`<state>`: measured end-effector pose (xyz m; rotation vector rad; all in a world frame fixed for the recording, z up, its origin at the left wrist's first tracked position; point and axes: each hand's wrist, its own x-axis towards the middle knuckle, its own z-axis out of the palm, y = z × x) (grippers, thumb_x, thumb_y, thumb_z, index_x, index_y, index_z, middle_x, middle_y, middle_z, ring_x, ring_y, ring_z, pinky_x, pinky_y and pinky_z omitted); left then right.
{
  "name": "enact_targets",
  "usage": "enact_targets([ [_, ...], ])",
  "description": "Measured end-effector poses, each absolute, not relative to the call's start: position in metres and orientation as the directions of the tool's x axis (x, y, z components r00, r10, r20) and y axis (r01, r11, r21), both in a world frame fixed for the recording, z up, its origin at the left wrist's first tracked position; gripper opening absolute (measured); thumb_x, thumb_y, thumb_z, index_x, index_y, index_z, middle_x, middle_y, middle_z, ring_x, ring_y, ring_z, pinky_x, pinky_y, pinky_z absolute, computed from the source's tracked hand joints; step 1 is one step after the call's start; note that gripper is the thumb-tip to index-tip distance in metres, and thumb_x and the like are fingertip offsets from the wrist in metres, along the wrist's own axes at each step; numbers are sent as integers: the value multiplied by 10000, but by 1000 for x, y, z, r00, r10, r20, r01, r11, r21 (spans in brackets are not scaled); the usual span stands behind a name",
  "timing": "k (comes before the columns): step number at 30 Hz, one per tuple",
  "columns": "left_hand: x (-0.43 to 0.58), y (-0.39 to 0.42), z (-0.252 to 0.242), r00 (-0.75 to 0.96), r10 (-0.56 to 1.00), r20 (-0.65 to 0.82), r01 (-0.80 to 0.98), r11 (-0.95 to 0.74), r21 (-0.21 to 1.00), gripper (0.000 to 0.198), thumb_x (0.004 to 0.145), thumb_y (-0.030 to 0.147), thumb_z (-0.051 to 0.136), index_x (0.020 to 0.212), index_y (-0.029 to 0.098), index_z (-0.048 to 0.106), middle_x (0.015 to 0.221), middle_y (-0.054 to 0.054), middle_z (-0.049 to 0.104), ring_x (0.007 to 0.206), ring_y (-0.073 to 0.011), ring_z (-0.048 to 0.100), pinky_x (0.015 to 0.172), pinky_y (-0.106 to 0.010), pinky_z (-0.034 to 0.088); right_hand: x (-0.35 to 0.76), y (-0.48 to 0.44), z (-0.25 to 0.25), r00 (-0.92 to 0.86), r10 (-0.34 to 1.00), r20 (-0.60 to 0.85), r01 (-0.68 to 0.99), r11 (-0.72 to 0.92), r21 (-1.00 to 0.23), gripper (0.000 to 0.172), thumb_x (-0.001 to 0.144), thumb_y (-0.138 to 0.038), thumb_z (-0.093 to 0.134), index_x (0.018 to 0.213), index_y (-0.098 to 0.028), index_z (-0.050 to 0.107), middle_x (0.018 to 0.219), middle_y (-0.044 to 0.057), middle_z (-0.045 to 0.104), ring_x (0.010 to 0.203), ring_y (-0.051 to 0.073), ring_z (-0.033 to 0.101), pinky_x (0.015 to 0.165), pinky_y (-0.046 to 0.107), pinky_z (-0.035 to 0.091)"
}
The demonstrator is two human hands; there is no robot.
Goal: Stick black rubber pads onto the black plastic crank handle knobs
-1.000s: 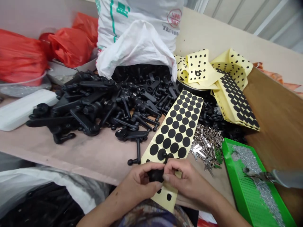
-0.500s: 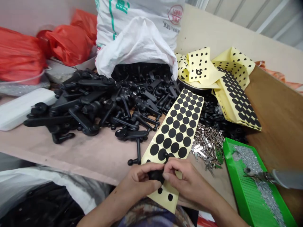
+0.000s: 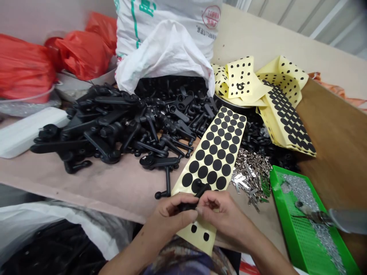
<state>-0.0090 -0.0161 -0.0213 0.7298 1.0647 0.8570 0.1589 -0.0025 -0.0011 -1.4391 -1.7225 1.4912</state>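
**One handle in hand; sheet mostly full**

One black handle (image 3: pixel 187 206) sits between both hands, low at the near edge of the table (image 3: pixel 114 187), over the near end of the sticker sheet (image 3: pixel 215 152).
- Left hand (image 3: pixel 169 218): fingers and thumb are clamped round the handle.
- Right hand (image 3: pixel 223 214): thumb and forefinger are pinched together against the handle's top. Whether a black disc lies under them, I cannot tell.
- Sheet: the near end shows only two small dots where discs are gone; the rows beyond stand full. Judgement: early on this sheet.
- Behind: a large pile of handles (image 3: pixel 114 126) spills from a white sack (image 3: pixel 166 61).
- Right side: metal clips (image 3: pixel 252 176), a green tray (image 3: pixel 289 225), and spent yellow sheets (image 3: pixel 241 82) bearing only small dots.

Judging by the pile, much is left.
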Motion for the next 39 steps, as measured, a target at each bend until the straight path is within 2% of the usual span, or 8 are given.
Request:
enact_targets([
  [5,-5,-20,-24,163,884,-439,-188,465,865,102,613,217,714,712,190,716,669,20,640,573,-97,497,544,-185,398,161,2,-2,-383,835,-395,300,-292,-908,203,773,-309,623,672,-132,618,560,-34,512,502,73,439,467,194,340],
  [9,-10,-22,-24,114,869,-481,-310,491,814,93,637,223,694,722,190,675,588,42,603,553,-90,502,543,-177,397,173,9,-3,-436,793,-425,38,-455,-890,270,760,-385,652,814,-122,682,691,35,643,495,80,536,517,232,436],
  [14,-16,-22,-15,134,836,-533,-491,523,697,211,676,259,706,876,204,667,778,3,691,664,-117,583,609,-197,442,176,5,-7,-266,915,-304,-137,-348,-927,262,801,-350,631,1006,-186,628,870,47,645,613,97,599,620,258,494],
  [18,-15,-24,-9,207,827,-522,-542,541,643,417,693,265,727,1091,224,609,979,-42,695,787,-158,628,707,-249,475,159,5,-2,-200,972,-121,-10,-126,-992,322,843,-297,565,1157,-243,521,968,31,595,731,118,585,666,261,493],
  [22,-14,-27,-9,315,820,-478,-483,572,663,551,717,302,725,1216,216,511,931,-73,709,842,-211,645,713,-286,478,146,11,5,-265,964,-35,217,24,-976,231,860,-245,500,1073,-202,578,931,40,619,798,151,584,692,272,482],
  [26,-11,-26,-8,367,820,-439,-452,570,686,598,695,239,742,1235,200,487,902,-73,715,843,-231,654,701,-290,475,141,13,4,-292,956,17,303,109,-947,222,879,-234,472,1073,-208,577,918,28,619,787,146,580,703,267,479],
  [33,-11,-19,-8,293,869,-398,-508,494,706,490,751,243,694,1207,182,525,913,-78,715,784,-197,656,657,-248,480,139,3,-5,-307,950,54,284,146,-948,292,869,-251,508,1160,-237,518,967,27,568,811,147,566,718,258,494],
  [39,-12,-24,-18,131,900,-415,-555,414,722,305,728,235,718,1006,211,594,893,-16,708,771,-131,629,683,-190,473,128,-16,-11,-513,842,165,435,421,-796,403,931,-145,343,1324,-231,368,1285,73,469,1159,186,455,1005,325,377],
])
